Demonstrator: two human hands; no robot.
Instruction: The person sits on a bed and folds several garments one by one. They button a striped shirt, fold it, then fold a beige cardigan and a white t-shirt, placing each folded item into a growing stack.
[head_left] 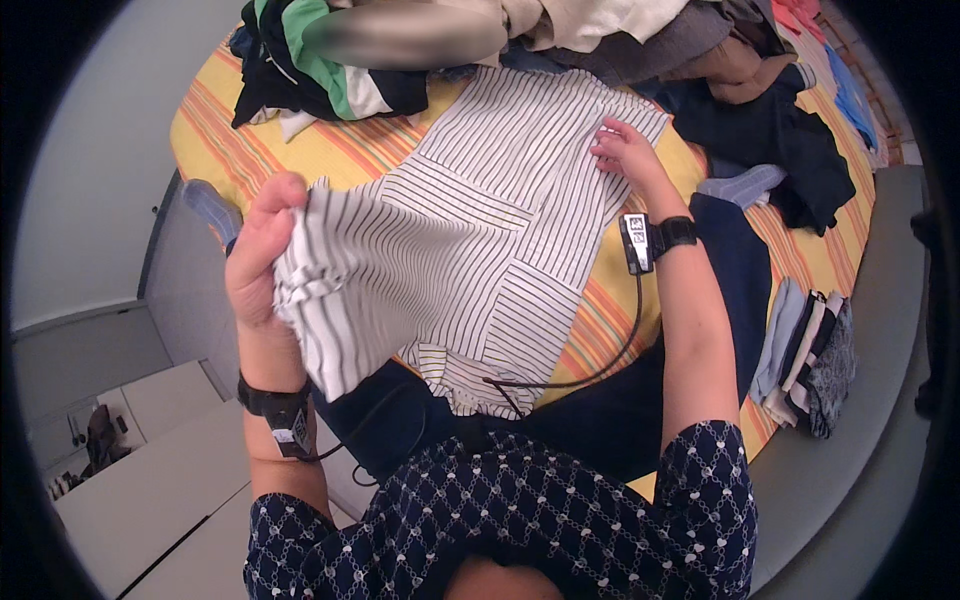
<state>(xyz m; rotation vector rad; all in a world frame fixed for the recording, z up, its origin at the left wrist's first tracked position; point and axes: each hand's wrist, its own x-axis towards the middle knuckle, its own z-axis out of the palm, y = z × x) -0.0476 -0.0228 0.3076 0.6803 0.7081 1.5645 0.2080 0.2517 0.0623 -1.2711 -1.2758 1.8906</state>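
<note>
A white garment with thin dark stripes (480,230) lies spread in front of me; I cannot tell whether it is a shirt or something else. Its left part is lifted and draped toward my left hand (265,245), whose fingers are closed on the gathered edge. Creases run from that grip across the cloth. My right hand (622,155) is over the far right part of the garment, fingers apart and slightly bent, with nothing seen in them. The near end of the garment is bunched close to my lap.
Beneath lies a yellow and orange striped bedcover (210,130). A heap of clothes (620,35) fills the far side, with a dark garment (790,150) at the right. Folded clothes (805,360) stand in a row near the right edge. A cable (600,378) hangs from my right wristband.
</note>
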